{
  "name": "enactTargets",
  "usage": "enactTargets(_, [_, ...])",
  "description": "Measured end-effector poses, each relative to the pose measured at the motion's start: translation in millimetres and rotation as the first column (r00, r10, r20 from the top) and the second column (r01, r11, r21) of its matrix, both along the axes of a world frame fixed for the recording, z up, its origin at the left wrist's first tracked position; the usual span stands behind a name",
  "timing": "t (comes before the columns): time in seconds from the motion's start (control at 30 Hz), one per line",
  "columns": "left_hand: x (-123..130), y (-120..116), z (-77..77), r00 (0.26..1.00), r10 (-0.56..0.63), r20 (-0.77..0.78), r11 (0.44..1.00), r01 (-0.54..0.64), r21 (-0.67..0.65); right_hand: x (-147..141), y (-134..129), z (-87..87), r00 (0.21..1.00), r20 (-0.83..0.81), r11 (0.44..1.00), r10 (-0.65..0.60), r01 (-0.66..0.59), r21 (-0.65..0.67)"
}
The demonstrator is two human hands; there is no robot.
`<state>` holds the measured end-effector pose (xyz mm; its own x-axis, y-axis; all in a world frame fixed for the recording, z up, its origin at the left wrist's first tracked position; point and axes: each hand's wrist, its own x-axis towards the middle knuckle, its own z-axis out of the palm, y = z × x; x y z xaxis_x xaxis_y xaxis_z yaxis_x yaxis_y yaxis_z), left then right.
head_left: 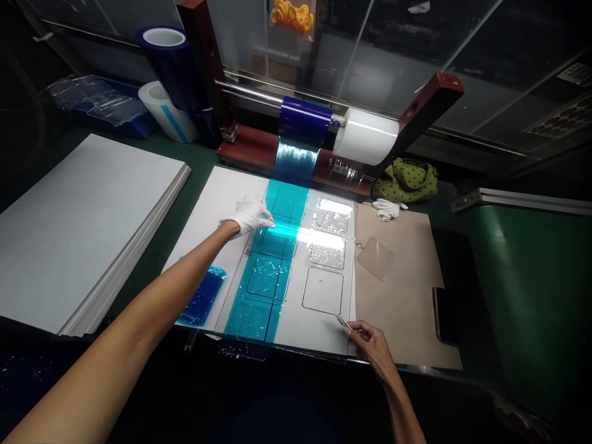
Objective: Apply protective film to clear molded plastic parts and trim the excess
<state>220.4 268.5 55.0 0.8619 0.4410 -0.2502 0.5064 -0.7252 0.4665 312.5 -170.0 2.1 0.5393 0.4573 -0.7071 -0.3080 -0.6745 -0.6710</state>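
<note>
My left hand [247, 216], in a white fabric glove, rests flat on the edge of a wide blue film strip [268, 271] that runs down from a roller across a white template board [319, 327]. My right hand [367, 342] is bare and grips steel tweezers [342, 321] near the board's front edge. Two transparent square sheets [327, 250] lie in outlined squares beside the strip. A third outlined square [322, 290] lies nearest my right hand. A crumpled blue film piece [203, 296] lies under my left forearm's side.
A stack of white boards [78, 228] lies to the left. Behind stand film rolls [169, 61] and the roller rack [365, 129]. To the right are brown paper [398, 296] with a transparent square [375, 258], a spare glove [386, 209], a phone [441, 314] and a green bin [531, 296].
</note>
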Motion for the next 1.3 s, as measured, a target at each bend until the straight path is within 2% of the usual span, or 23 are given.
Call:
enactTargets(0.1, [2, 3, -1.2, 0.999, 0.038, -0.018, 0.999, -0.038, 0.024, 6, -1, -0.4, 0.997, 0.071, 1.0, -0.002, 0.003, -0.006])
enactTargets(0.2, [3, -2, 1.6, 0.996, 0.093, 0.005, 0.993, -0.093, 0.075, 19, 9, 1.4, 0.971, 0.237, 1.0, 0.006, 0.0, -0.027])
enactTargets(0.3, [4, -27, 2.5, 0.985, 0.147, 0.09, 0.971, -0.161, 0.179, 36, 28, 3.5, 0.867, 0.492, 0.994, 0.079, -0.032, -0.104])
enactTargets(0.37, [6, -56, -2.5, 0.986, 0.07, 0.148, 0.961, -0.107, 0.255, 47, 44, 3.3, 0.789, 0.602, 0.986, 0.123, -0.029, -0.162])
enactTargets(0.43, [11, -90, -13.5, 0.983, -0.11, 0.143, 0.959, 0.067, 0.275, 58, 57, 1.0, 0.751, 0.646, 0.98, 0.138, -0.01, -0.198])
enactTargets(0.53, [26, -135, -37.5, 0.959, -0.255, 0.125, 0.947, 0.221, 0.235, 70, 73, -4.7, 0.74, 0.657, 0.976, 0.144, 0.001, -0.216])
enactTargets(0.63, [44, -160, -59.5, 0.949, -0.291, 0.12, 0.942, 0.262, 0.209, 77, 82, -9.7, 0.771, 0.622, 0.981, 0.136, -0.02, -0.19])
enactTargets(0.77, [63, -168, -71.2, 0.951, -0.285, 0.121, 0.942, 0.255, 0.217, 80, 85, -10.6, 0.864, 0.493, 0.994, 0.101, -0.07, -0.081])
enactTargets(0.87, [73, -166, -71.4, 0.949, -0.291, 0.123, 0.936, 0.256, 0.243, 80, 83, -4.9, 0.915, 0.398, 0.997, 0.062, -0.072, 0.01])
enactTargets(0.97, [76, -167, -70.0, 0.953, -0.286, 0.103, 0.932, 0.251, 0.26, 81, 74, 4.9, 0.934, 0.355, 0.996, 0.028, -0.056, 0.07])
enactTargets(1.1, [51, -185, -59.5, 0.953, -0.283, 0.104, 0.928, 0.245, 0.282, 84, 53, 18.2, 0.939, 0.345, 0.995, -0.004, -0.029, 0.092])
enactTargets(1.23, [-4, -224, -40.1, 0.949, -0.285, 0.136, 0.919, 0.231, 0.319, 81, 26, 22.8, 0.929, 0.368, 0.996, 0.025, -0.057, 0.076])
enactTargets(1.3, [-36, -249, -35.4, 0.95, -0.277, 0.145, 0.918, 0.217, 0.333, 78, 16, 21.7, 0.92, 0.386, 0.994, 0.063, -0.092, 0.057])
